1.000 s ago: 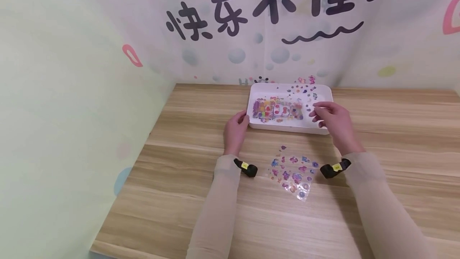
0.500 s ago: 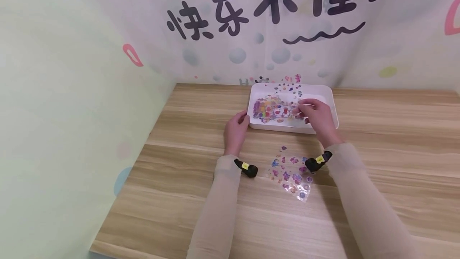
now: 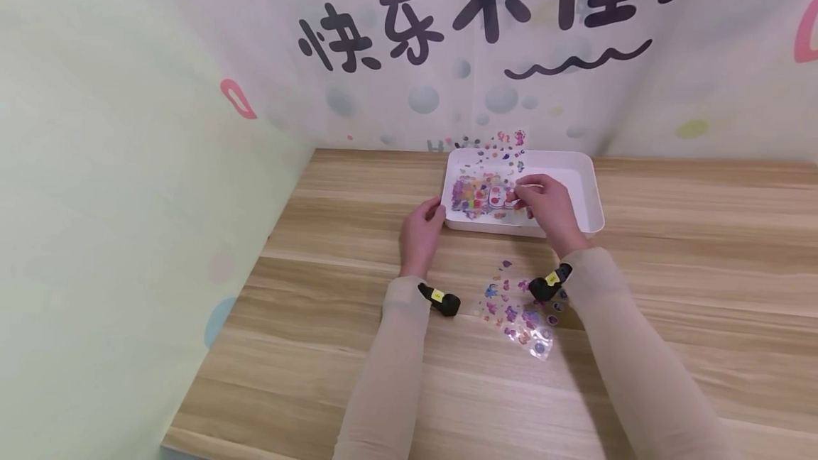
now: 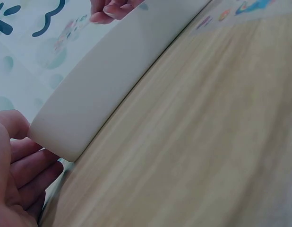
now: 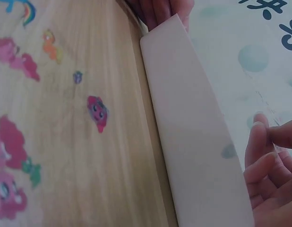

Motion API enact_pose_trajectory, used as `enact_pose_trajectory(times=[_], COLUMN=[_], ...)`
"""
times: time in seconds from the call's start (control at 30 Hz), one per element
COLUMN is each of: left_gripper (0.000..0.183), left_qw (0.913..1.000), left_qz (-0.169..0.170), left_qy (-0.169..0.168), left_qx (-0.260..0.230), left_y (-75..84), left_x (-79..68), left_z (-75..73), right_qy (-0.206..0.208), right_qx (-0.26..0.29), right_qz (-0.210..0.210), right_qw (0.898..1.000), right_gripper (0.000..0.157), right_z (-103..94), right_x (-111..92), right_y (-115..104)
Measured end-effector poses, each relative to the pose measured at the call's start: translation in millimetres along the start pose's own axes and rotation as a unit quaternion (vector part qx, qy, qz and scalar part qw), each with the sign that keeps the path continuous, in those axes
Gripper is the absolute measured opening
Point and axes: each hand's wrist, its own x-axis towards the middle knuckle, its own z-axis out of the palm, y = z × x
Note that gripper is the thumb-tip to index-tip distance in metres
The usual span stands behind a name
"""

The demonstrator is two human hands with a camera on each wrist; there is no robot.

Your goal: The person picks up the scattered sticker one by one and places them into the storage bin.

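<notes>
A white tray (image 3: 591, 197) stands at the back of the table. My left hand (image 3: 420, 236) holds its left end, thumb at the corner and fingers curled beside it in the left wrist view (image 4: 23, 165). Over the tray my right hand (image 3: 551, 210) pinches a clear sticker sheet (image 3: 520, 138) between thumb and index finger. Small coloured prints on this sheet show above the tray's far edge; its lower part is hard to make out. Inside the tray's left half lie colourful stickers (image 3: 469, 194) and a white piece with red marks (image 3: 497, 197), partly behind my right fingers.
Another clear sticker sheet (image 3: 511, 314) with pink, purple and blue figures lies on the wooden table (image 3: 307, 346) in front of the tray, below my right wrist. A printed cloth (image 3: 396, 112) hangs behind the table, and a pale wall (image 3: 115, 233) borders it on the left.
My right hand has moved left over the tray, carrying the clear sticker sheet from the tray's right side toward its middle. The left hand stays at the tray's left end.
</notes>
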Motion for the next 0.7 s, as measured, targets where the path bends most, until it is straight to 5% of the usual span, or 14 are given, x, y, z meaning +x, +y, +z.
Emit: enact_pose_trajectory(times=[0.7], left_gripper=[0.031], left_qw=[1.0000], left_qz=[-0.004], left_qy=[-0.002], left_qx=[0.003], left_y=[0.3], left_x=[0.9], left_z=[1.6], right_qy=[-0.033], right_qx=[-0.075], right_qz=[0.016], right_qw=[0.996], right_gripper=[0.036], right_z=[0.8], right_x=[1.3], right_y=[2.6])
